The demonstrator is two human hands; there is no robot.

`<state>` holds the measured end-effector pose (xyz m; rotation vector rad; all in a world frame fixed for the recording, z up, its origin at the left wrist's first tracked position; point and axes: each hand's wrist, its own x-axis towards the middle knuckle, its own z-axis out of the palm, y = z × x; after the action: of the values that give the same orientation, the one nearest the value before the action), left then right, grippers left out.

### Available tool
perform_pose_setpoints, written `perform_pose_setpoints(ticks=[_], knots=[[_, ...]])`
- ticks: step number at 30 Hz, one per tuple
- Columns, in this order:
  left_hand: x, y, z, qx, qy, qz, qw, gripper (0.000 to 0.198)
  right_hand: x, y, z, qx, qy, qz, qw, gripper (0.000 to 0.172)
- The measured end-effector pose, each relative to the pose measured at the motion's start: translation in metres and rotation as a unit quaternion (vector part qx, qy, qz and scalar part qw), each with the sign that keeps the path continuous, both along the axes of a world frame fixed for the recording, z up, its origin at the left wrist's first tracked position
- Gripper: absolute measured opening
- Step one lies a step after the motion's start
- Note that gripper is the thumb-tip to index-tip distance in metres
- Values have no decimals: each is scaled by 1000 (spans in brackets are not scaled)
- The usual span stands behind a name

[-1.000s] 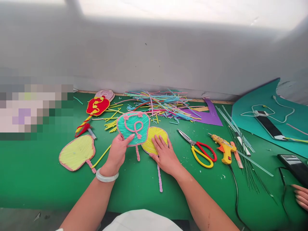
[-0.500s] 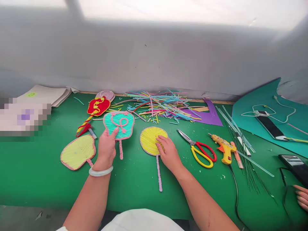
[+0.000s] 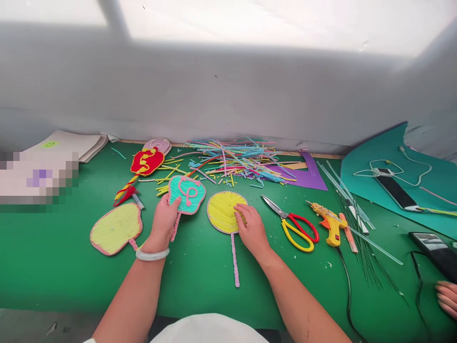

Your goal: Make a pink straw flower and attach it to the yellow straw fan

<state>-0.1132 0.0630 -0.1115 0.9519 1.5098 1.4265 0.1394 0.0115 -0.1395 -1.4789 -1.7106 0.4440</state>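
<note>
My left hand (image 3: 163, 223), with a pale bangle at the wrist, grips the lower edge of a small teal fan (image 3: 187, 194) with a pink rim and a pink looped decoration; the fan lies on the green table (image 3: 200, 267). My right hand (image 3: 251, 227) rests on the right edge of a round yellow fan (image 3: 223, 210), fingers curled on it. That fan's pink handle (image 3: 234, 259) points toward me.
A yellow fan with pink rim (image 3: 114, 227) lies at the left, a red fan (image 3: 146, 162) behind it. Loose coloured sticks (image 3: 232, 159) are heaped at the back. Scissors (image 3: 294, 224), a yellow glue gun (image 3: 330, 223) and clear rods (image 3: 357, 214) lie right. Another person's fingers (image 3: 447, 297) show at the far right.
My left hand carried the teal fan left off the yellow fan, then slightly right, and set it on the table. My right hand slid to the yellow fan's right edge.
</note>
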Motion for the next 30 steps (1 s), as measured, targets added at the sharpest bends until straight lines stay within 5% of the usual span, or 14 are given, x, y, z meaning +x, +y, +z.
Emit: perform_pose_setpoints(ticks=[9, 11, 13, 16, 19, 25, 30], knots=[[2, -24, 14, -55, 261, 4, 964, 62, 2, 1, 6, 17, 52, -43, 998, 31], [4, -35, 22, -2, 431, 13, 902, 55, 1, -3, 15, 18, 84, -69, 994, 30], [10, -41, 31, 70, 497, -10, 865, 48, 0, -3, 31, 2, 124, -80, 989, 29], [21, -41, 42, 146, 492, -75, 855, 43, 3, 17, 60, -28, 166, -34, 985, 24], [32, -32, 39, 193, 471, -76, 858, 41, 5, 65, 78, -71, 229, -26, 971, 21], [40, -31, 4, 224, 444, -103, 862, 39, -7, 161, 60, -229, 313, -31, 921, 20], [37, -30, -6, 214, 446, -150, 856, 32, -16, 182, 46, -264, 352, -3, 898, 23]])
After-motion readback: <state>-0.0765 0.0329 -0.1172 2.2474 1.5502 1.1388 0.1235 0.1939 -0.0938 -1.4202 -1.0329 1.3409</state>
